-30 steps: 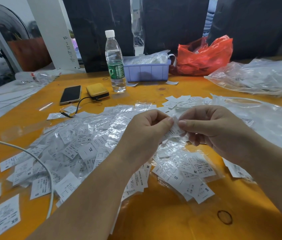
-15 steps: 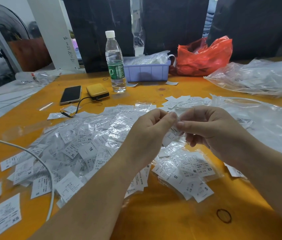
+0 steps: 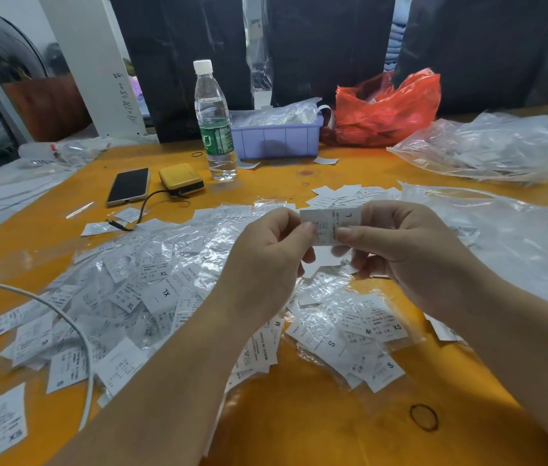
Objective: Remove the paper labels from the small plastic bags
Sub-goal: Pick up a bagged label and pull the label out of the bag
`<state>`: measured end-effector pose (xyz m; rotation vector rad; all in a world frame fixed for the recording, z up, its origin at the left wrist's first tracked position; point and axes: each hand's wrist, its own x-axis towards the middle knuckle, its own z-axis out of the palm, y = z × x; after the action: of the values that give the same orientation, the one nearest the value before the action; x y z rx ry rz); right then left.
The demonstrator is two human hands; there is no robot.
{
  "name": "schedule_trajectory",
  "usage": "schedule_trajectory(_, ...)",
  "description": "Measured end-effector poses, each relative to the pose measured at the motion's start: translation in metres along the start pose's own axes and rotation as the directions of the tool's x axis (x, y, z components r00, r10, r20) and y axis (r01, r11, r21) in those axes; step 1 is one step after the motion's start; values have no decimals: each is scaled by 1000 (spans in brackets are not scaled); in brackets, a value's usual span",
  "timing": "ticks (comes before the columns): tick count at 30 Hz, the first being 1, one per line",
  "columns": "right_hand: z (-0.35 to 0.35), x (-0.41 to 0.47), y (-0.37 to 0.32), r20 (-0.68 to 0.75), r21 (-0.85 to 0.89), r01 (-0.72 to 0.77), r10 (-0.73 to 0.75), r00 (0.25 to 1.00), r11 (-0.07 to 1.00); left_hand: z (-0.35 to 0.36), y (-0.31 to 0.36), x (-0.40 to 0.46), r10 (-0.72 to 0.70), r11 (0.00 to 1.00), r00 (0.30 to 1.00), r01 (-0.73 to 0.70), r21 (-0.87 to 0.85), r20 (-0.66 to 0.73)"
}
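**Pinching one bagged label between both hands over the pile**

Pinching the left end of a small bagged label (image 3: 331, 225) marked "L", the left hand (image 3: 266, 264) sits at the centre of the frame with thumb and forefinger closed on it. The right hand (image 3: 400, 253), just right of centre, pinches the other end the same way, its remaining fingers curled underneath. The label is held level above the table, clear of the heap.

Below and to the left spreads a heap of bagged labels (image 3: 151, 290) printed XL, M, S and XS on the orange table (image 3: 299, 425). A white cable (image 3: 74, 327) curves across the lower left. Loose white labels (image 3: 343, 193) lie just above the hands.

Toward the upper centre stand a water bottle (image 3: 215, 129) and a lilac bin (image 3: 277, 137), with a red plastic bag (image 3: 387, 109) to their right. A phone (image 3: 128, 186) and a yellow power bank (image 3: 181, 178) lie left of the bottle. Large clear plastic bags (image 3: 501, 146) fill the right side. A rubber band (image 3: 423, 417) lies at lower right.
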<state>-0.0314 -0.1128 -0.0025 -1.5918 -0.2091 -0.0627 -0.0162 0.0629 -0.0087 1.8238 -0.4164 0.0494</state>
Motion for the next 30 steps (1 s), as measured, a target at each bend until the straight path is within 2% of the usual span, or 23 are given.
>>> schedule_trajectory(7, 4, -1, 5, 54, -27, -1, 2, 999, 1000, 5, 0, -4, 57, 998, 997, -59, 33, 46)
schedule_trajectory(13, 6, -1, 6, 16, -12, -19, 20, 1000, 1000, 3, 5, -7, 76, 993, 995, -81, 87, 59)
schedule_trajectory(21, 0, 2, 0, -18, -4, -64, 64, 998, 998, 0, 9, -5, 95, 988, 995, -90, 126, -33)
schedule_trajectory(30, 2, 1, 2, -68, -62, -24, 20, 997, 998, 1, 5, -4, 100, 988, 995, -101, 115, 15)
